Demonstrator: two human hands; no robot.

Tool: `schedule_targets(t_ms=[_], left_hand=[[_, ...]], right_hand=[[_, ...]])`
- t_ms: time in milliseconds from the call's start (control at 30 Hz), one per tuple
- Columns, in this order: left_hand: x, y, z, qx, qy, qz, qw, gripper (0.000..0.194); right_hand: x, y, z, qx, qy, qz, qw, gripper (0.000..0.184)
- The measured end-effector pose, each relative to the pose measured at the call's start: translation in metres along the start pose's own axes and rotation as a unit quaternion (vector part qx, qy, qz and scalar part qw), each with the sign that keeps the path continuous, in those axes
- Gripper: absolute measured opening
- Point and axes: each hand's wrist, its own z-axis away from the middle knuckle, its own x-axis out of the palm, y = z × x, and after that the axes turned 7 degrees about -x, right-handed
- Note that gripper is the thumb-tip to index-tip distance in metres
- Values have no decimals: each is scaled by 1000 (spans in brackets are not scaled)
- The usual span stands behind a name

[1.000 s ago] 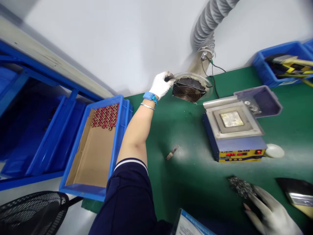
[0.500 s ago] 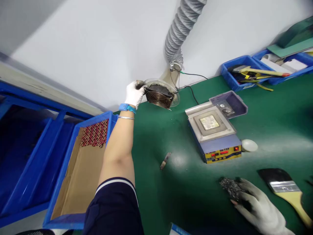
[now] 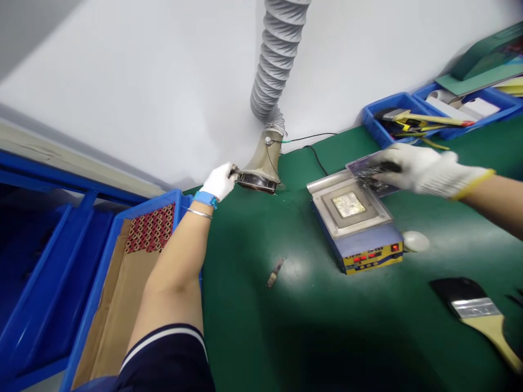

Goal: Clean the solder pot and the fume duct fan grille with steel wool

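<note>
My left hand [image 3: 221,182], in a white glove, is closed on the edge of a fan hood [image 3: 263,158] below a grey flexible duct [image 3: 281,49]. The fan's face points down, just above the green table. My right hand [image 3: 412,166], gloved too, grips a clump of dark, shiny scraps [image 3: 370,177] over a grey-purple tray [image 3: 357,162]. The hand hides much of that tray. Beside it stands a solder pot [image 3: 368,242], its square of silvery metal [image 3: 348,205] facing up and its red displays lit.
A blue bin [image 3: 84,326] with red ring-shaped parts [image 3: 151,228] stands at the left. A wide brush [image 3: 476,307], a white cup [image 3: 415,240] and a small stained tool [image 3: 275,273] lie on the table. Blue boxes [image 3: 378,128] with tools stand at the back right.
My right hand has carried the scraps from the table's front right up to the tray. My left hand has lowered the fan hood, turning its face downward.
</note>
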Motion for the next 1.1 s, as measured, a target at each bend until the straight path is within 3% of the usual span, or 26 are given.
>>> schedule_targets(t_ms=[67,167,300,400,567,633,800,867,1033,1100], left_hand=[[4,-3,4,7,-5,-33,999,25],[9,-6,8,5,-6,-53,999,28],[15,-5,11,3,-11,-53,999,29],[19,-4,14,-8,-20,-41,999,29],[28,-6,15,-9,-10,-20,1000,29],[32,-8,16,-3,-7,-21,1000,29],[38,-11,18,-6,-20,-35,999,28],[38,-12,17,-7,-18,-33,999,27],[38,-5,19,-2,-11,-30,1000,28],[39,1,21,-6,-13,-31,999,28]], right_hand=[[3,-7,-50,-85,-83,78,990,61],[22,-35,-87,-201,-148,155,956,90],[45,-93,-95,-312,-172,192,914,100],[51,-107,-97,-363,-159,184,899,98],[43,-52,-110,-300,-188,202,913,100],[45,-46,-114,-286,-194,193,918,96],[67,-100,-111,-313,-193,155,917,86],[69,-107,-109,-303,-192,146,922,87],[50,-52,-113,-257,-237,166,922,99],[44,-41,-117,-250,-248,183,918,102]])
